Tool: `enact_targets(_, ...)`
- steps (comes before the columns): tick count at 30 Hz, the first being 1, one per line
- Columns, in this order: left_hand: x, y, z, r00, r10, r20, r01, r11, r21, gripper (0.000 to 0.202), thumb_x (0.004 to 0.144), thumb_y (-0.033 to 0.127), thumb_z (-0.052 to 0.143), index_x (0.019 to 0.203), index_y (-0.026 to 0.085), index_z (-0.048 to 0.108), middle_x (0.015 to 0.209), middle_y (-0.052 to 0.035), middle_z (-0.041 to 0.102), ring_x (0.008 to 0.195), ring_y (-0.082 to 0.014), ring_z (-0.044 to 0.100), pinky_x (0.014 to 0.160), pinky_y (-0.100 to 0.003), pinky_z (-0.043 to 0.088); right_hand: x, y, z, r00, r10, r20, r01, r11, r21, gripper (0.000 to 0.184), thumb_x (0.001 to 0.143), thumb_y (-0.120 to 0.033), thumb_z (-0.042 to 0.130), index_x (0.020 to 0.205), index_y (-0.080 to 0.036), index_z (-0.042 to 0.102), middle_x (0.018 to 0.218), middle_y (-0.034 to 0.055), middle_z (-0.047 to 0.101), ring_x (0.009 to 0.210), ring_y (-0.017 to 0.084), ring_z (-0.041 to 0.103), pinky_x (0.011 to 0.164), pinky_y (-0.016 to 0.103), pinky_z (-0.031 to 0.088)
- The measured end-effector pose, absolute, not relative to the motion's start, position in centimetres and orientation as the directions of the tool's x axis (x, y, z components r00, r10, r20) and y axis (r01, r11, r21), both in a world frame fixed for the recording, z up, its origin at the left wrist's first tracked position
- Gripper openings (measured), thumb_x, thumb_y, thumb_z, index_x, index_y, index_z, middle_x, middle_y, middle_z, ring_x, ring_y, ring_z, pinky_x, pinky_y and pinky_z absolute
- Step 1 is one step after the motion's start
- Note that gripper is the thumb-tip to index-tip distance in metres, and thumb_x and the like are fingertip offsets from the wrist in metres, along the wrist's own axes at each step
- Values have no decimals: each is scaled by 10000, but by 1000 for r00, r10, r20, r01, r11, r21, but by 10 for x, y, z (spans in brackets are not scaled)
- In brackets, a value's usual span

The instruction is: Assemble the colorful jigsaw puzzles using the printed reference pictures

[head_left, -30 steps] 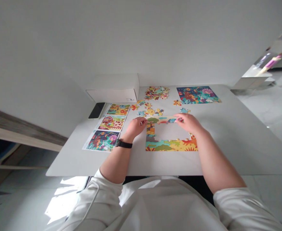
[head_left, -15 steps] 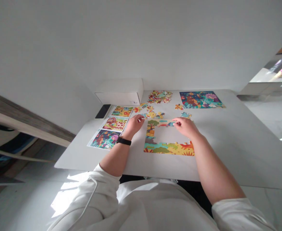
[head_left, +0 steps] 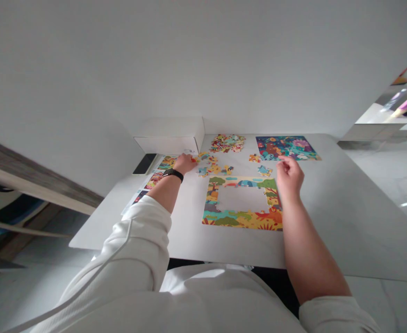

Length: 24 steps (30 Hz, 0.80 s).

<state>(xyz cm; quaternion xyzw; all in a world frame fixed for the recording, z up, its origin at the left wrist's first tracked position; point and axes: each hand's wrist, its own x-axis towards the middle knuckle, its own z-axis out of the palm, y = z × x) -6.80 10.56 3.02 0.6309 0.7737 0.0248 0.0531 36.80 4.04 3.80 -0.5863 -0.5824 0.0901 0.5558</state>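
A jigsaw border frame (head_left: 241,217) with a bare middle lies on the white table (head_left: 328,217) in front of me. Loose pieces (head_left: 214,167) are scattered just beyond it. My left hand (head_left: 184,163), black watch on its wrist, reaches far left to the loose pieces by the picture sheets, fingers curled on an orange piece (head_left: 193,160). My right hand (head_left: 288,174) hovers above the frame's upper right corner, fingers loosely curled with the forefinger out; nothing shows in it.
A finished puzzle (head_left: 286,147) lies at the back right, a heap of pieces (head_left: 227,142) beside it. A white box (head_left: 170,134) stands at the back left, with a black phone (head_left: 145,163) and picture sheets (head_left: 154,178) near it.
Both hands left the frame's top strip. My left hand reached back-left to the loose pieces. My right hand lifted to the right. The frame's right side now shows closed.
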Motion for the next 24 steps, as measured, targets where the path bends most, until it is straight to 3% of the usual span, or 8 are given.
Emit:
enact_targets(4, -70, 122, 38, -139, 984, -113, 981, 153, 122, 406, 881, 433, 731, 1166, 149, 785, 1148, -204, 792, 1135, -367, 712, 957, -420, 531, 375, 45, 35, 340, 758, 557, 506, 352, -787, 339, 1004, -458, 582, 1165, -212, 752, 1014, 103, 807, 868, 251, 751, 860, 403, 625)
enact_targets(9, -68, 127, 45, -96, 981, -166, 983, 120, 139, 347, 850, 375, 784, 1098, 133, 800, 1105, -152, 816, 1040, -292, 737, 937, -342, 546, 372, 44, 33, 296, 767, 569, 529, 364, -766, 334, 1027, -463, 556, 1166, -224, 744, 1049, 106, 807, 885, 240, 764, 859, 386, 636)
enact_targets(14, -68, 121, 53, -61, 983, -173, 986, 86, 143, 466, 889, 372, 787, 1192, 19, 753, 1167, -185, 800, 1085, -274, 720, 1020, -313, 521, 370, 42, 35, 278, 765, 581, 551, 369, -748, 319, 1012, -430, 555, 1153, -220, 751, 1038, 104, 811, 863, 237, 760, 840, 378, 640)
enact_targets(18, -77, 120, 56, -4, 977, -214, 989, 35, 142, 470, 816, 296, 830, 1245, 113, 767, 1254, -154, 801, 1112, -285, 733, 987, -316, 543, 367, 39, 36, 265, 778, 570, 563, 356, -746, 312, 1002, -412, 554, 1142, -224, 760, 1013, 98, 817, 865, 243, 761, 841, 382, 642)
enact_targets(21, -85, 124, 54, 43, 971, -236, 989, -8, 147, 641, 740, 291, 860, 1359, 189, 731, 1270, -123, 803, 1095, -294, 753, 955, -335, 566, 363, 37, 38, 247, 796, 552, 556, 351, -754, 311, 997, -407, 561, 1141, -227, 769, 1028, 103, 825, 869, 250, 764, 862, 398, 642)
enact_targets(24, -90, 128, 50, 62, 967, -249, 989, -26, 146, 828, 690, 326, 883, 1478, 198, 663, 1249, -128, 807, 1059, -305, 760, 931, -352, 571, 360, 35, 39, 230, 805, 546, 551, 355, -755, 304, 994, -398, 572, 1132, -224, 780, 1042, 110, 829, 864, 255, 763, 882, 412, 638)
